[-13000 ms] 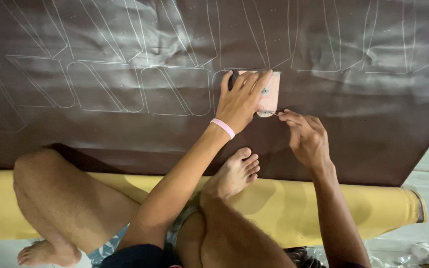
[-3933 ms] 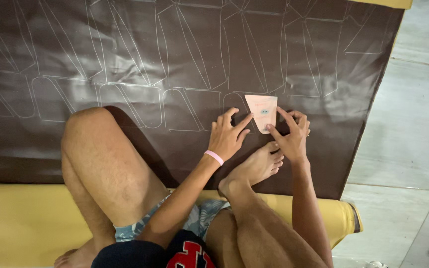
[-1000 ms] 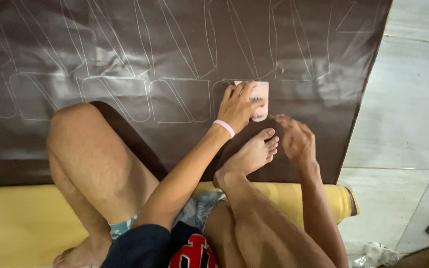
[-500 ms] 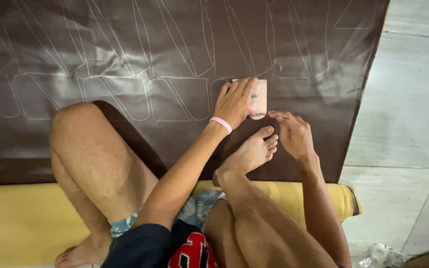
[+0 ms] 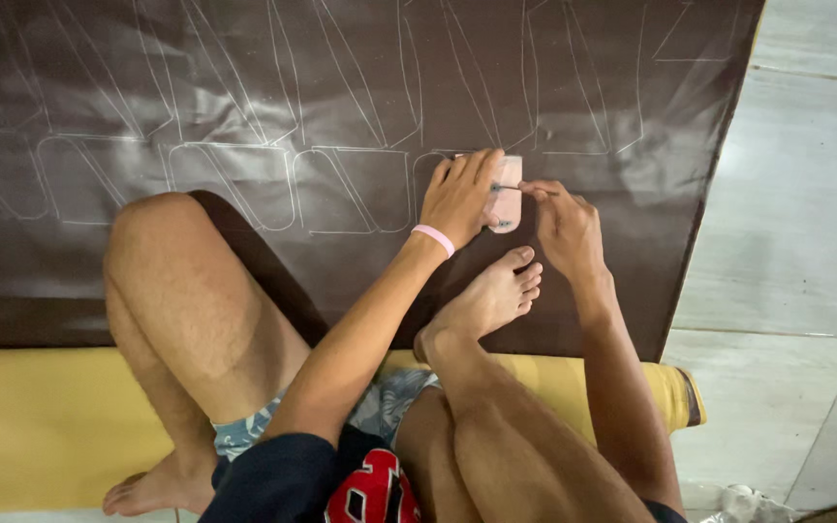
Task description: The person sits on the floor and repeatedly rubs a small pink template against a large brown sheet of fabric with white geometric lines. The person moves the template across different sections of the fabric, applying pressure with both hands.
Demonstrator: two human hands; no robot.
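Fingers of the left hand [image 5: 459, 194] press flat on a pale pink template [image 5: 506, 192], pinning it to the dark brown sheet [image 5: 244, 97] spread on the floor. The right hand [image 5: 562, 225] grasps a thin marking tool [image 5: 525, 189] with its tip at the template's right edge. White traced outlines [image 5: 225, 184] run in a row to the left. A bare foot [image 5: 486, 300] rests just below, and a yellow roll [image 5: 41, 426] lies along the sheet's near edge.

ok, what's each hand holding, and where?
Left hand presses flat on the pink template; right hand pinches a thin marking tool near its rear end.
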